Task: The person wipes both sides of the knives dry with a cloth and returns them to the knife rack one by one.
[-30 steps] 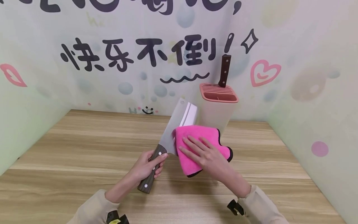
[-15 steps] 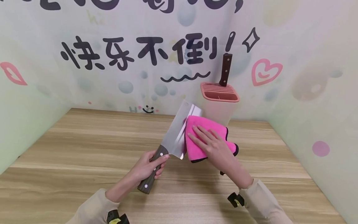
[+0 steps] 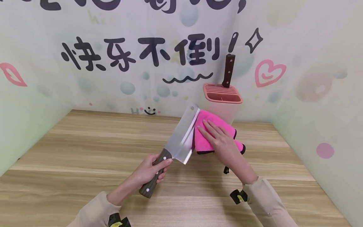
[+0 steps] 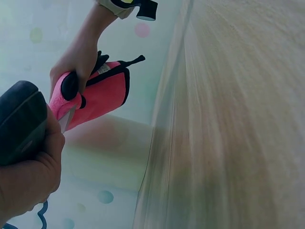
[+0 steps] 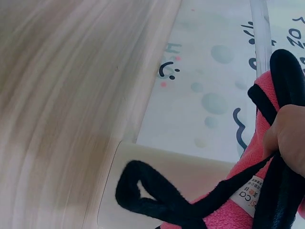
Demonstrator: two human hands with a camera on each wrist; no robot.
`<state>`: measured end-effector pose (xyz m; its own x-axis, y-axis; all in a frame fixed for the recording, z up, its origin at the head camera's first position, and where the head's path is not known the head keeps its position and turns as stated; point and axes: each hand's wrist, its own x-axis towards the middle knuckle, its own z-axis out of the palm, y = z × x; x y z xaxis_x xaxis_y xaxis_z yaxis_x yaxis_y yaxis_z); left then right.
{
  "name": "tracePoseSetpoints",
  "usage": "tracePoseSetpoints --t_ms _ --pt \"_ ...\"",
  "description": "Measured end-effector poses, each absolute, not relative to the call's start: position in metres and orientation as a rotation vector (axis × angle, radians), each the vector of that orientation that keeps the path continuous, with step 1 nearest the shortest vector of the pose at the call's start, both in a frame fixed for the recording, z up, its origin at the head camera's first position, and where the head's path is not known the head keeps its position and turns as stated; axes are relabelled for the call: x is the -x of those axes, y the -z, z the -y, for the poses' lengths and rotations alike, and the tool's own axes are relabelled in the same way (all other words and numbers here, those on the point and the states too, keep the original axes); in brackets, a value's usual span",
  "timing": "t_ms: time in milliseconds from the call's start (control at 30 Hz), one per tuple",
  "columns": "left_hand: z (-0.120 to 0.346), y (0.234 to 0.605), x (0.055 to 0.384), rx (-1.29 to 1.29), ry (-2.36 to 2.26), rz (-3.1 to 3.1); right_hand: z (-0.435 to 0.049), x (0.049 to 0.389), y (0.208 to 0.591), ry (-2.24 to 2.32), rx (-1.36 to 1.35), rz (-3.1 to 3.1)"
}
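My left hand (image 3: pixel 148 170) grips the dark wooden handle of a cleaver (image 3: pixel 181 137), its broad blade tilted up and away above the table. My right hand (image 3: pixel 224 145) holds a folded pink cloth (image 3: pixel 204 140) with black trim against the blade's right edge. Its fingers lie extended over the cloth in the head view, while the right wrist view shows the thumb pinching the cloth (image 5: pixel 262 140) from the other side. A black hanging loop (image 5: pixel 128 200) dangles from it. In the left wrist view, a bit of blade shows beside the cloth (image 4: pixel 109 95).
Behind the cloth stands a pale knife block (image 3: pixel 216 110) with a pink slotted top, and one brown-handled knife (image 3: pixel 228 71) sits in it. The wood-grain table (image 3: pixel 99 151) meets a printed wall sheet (image 3: pixel 113 91) at the back and sides.
The right hand and cloth have moved up and right along the blade toward its far end, uncovering the lower blade. The cleaver's blade has turned slightly; the left hand stays nearly still.
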<state>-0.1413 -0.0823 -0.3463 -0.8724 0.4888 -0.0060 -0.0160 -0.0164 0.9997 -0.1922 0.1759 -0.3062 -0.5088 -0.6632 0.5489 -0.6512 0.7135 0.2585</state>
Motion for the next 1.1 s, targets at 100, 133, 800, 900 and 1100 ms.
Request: tracePoseSetpoints --t_ms 100,133,800,900,1100 --pt "0.082 0.347 0.141 -0.508 -1.942 -1.911 -0.178 0.194 0.306 0.013 -0.964 2.31" --pt "0.082 0.348 0.141 -0.514 -1.939 -1.91 -0.178 0.195 0.306 0.007 -0.95 2.323" --pt "0.082 0.347 0.139 -0.568 -1.906 -1.917 -0.172 0.192 0.3 0.225 -0.798 2.32" --pt "0.082 0.347 0.139 -0.572 -1.907 -1.92 -0.17 0.19 0.3 0.272 -0.818 2.3" --pt "0.081 0.347 0.139 -0.528 -1.911 -1.927 -0.163 0.183 0.302 0.338 -0.89 2.258"
